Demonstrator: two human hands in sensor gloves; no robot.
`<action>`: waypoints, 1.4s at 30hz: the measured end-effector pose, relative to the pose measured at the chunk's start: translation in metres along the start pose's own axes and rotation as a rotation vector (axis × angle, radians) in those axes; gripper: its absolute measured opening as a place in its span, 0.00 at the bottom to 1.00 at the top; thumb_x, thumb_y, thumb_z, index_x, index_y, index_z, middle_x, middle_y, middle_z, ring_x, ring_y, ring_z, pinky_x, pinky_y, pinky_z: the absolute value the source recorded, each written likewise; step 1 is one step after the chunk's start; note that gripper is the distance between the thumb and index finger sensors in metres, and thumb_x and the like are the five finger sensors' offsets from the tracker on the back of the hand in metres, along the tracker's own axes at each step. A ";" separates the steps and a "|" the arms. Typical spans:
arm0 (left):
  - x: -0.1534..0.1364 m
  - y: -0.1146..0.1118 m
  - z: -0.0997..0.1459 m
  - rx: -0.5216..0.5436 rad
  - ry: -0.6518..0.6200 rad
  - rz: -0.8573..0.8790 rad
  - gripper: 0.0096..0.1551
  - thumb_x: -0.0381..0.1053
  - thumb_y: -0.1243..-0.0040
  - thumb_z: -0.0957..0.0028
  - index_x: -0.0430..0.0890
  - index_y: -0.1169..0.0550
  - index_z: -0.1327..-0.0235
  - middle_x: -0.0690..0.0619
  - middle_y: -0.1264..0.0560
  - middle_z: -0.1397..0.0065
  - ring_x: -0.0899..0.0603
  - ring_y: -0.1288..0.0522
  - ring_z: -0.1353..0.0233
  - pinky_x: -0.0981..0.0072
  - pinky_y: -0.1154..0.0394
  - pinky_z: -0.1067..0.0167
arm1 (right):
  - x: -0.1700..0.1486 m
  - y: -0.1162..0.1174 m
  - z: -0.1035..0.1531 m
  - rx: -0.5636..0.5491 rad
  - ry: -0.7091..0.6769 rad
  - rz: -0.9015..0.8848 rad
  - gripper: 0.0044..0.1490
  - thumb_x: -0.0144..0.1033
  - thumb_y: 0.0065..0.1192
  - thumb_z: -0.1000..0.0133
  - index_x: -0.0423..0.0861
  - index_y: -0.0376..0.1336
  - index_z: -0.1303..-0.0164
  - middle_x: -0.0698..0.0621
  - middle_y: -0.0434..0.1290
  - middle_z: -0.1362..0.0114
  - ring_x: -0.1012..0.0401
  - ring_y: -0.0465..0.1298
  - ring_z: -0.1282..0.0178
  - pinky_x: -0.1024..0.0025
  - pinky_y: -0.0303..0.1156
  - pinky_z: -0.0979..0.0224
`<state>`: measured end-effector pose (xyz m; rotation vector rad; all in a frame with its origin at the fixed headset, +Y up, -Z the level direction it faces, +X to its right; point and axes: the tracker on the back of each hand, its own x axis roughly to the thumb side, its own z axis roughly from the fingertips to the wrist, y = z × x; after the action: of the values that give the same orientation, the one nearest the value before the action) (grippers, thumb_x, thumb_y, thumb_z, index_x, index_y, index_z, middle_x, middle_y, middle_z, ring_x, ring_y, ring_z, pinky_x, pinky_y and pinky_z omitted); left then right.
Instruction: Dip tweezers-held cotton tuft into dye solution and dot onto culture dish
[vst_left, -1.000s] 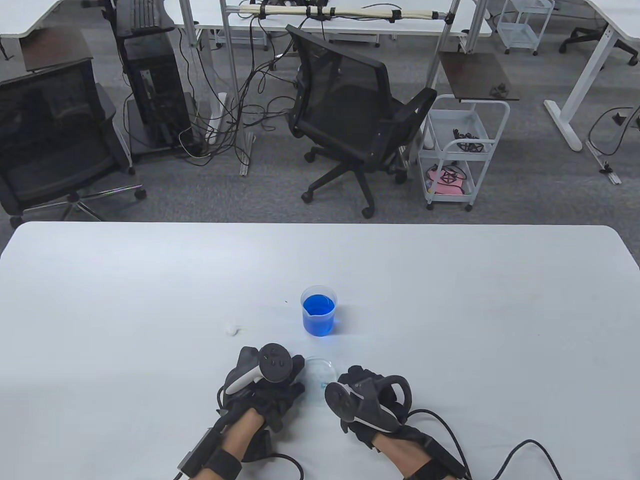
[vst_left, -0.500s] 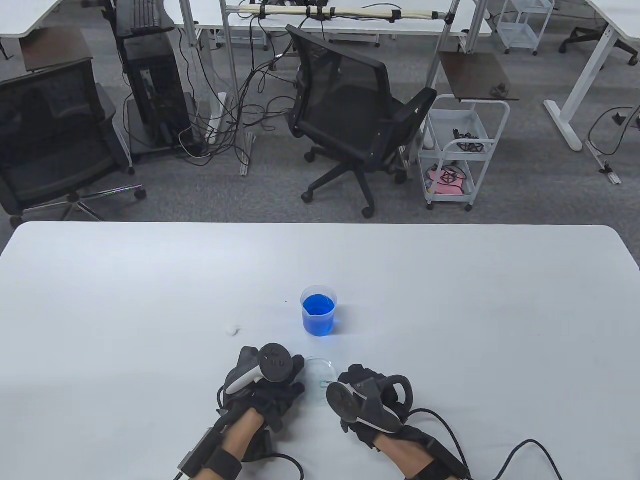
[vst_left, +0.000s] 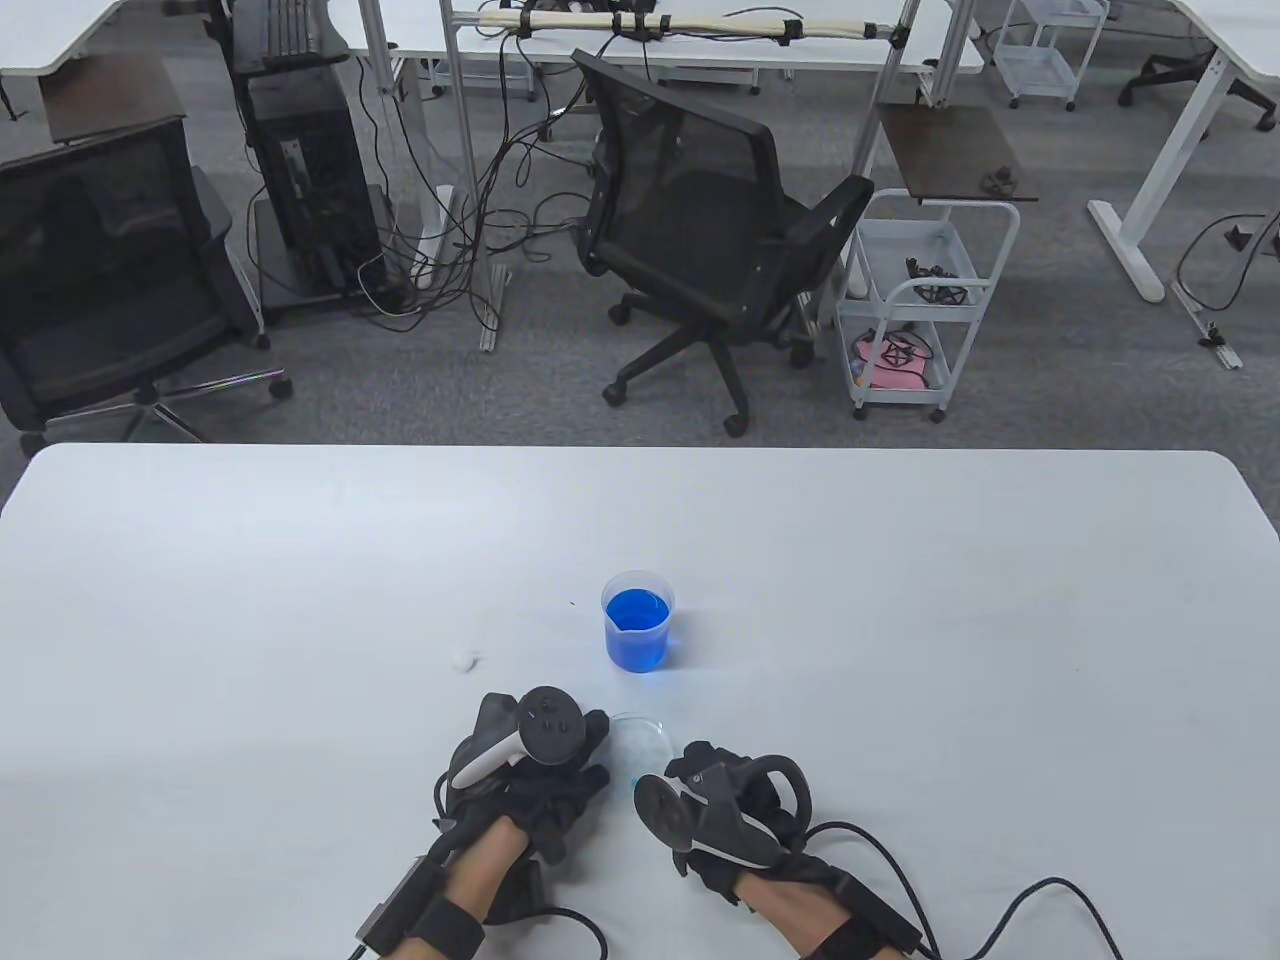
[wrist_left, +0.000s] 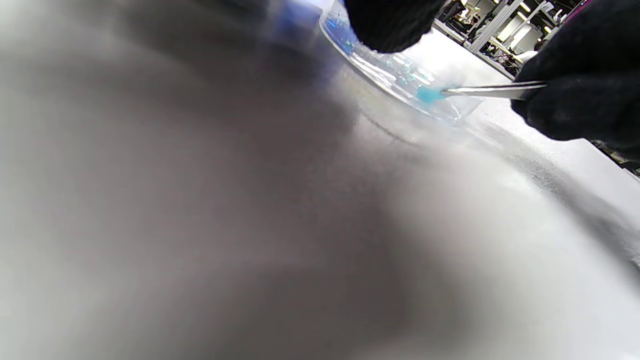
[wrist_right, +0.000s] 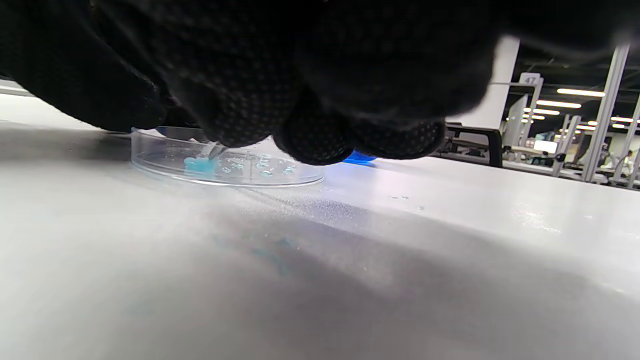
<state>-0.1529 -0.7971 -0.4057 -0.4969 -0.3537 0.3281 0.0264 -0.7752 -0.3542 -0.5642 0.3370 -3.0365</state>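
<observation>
A clear culture dish (vst_left: 640, 742) lies on the white table (vst_left: 900, 600) between my two hands, with blue dots on its floor (wrist_right: 260, 167). My left hand (vst_left: 598, 738) sits at its left side, a fingertip (wrist_left: 390, 22) on the rim. My right hand (vst_left: 692, 762) pinches metal tweezers (wrist_left: 492, 90). Their tip holds a blue-stained cotton tuft (wrist_left: 427, 94) down on the dish floor, near the rim (wrist_right: 197, 164). The beaker of blue dye (vst_left: 637, 622) stands just beyond the dish.
A small white cotton tuft (vst_left: 463, 658) lies on the table to the left of the beaker. Faint blue smears mark the tabletop in front of the dish (wrist_right: 272, 252). Glove cables (vst_left: 1000, 905) trail off the near edge.
My right hand has shifted a little to the left and toward me, with the tweezers still in the dish. The left hand, dish and beaker have stayed put.
</observation>
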 end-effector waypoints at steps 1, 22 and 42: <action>0.000 0.000 0.000 0.000 0.000 0.000 0.38 0.52 0.50 0.33 0.48 0.51 0.16 0.32 0.60 0.12 0.23 0.63 0.19 0.20 0.62 0.32 | -0.001 -0.002 0.000 -0.003 0.005 -0.004 0.25 0.38 0.77 0.66 0.33 0.85 0.72 0.35 0.85 0.57 0.61 0.82 0.77 0.69 0.82 0.78; 0.001 -0.002 0.000 0.000 -0.002 0.004 0.38 0.52 0.50 0.33 0.48 0.51 0.16 0.32 0.60 0.12 0.23 0.63 0.19 0.20 0.62 0.32 | 0.004 -0.001 -0.010 -0.018 0.012 -0.004 0.25 0.38 0.77 0.66 0.33 0.85 0.72 0.35 0.85 0.57 0.61 0.82 0.77 0.69 0.82 0.78; 0.001 -0.002 0.000 -0.004 -0.004 0.009 0.38 0.52 0.50 0.33 0.48 0.51 0.16 0.32 0.61 0.12 0.23 0.64 0.19 0.20 0.62 0.32 | 0.000 -0.005 -0.021 -0.044 0.047 -0.027 0.25 0.38 0.77 0.66 0.33 0.85 0.72 0.35 0.85 0.57 0.62 0.82 0.77 0.69 0.82 0.78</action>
<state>-0.1511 -0.7983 -0.4043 -0.5025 -0.3561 0.3373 0.0187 -0.7655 -0.3722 -0.5050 0.4017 -3.0794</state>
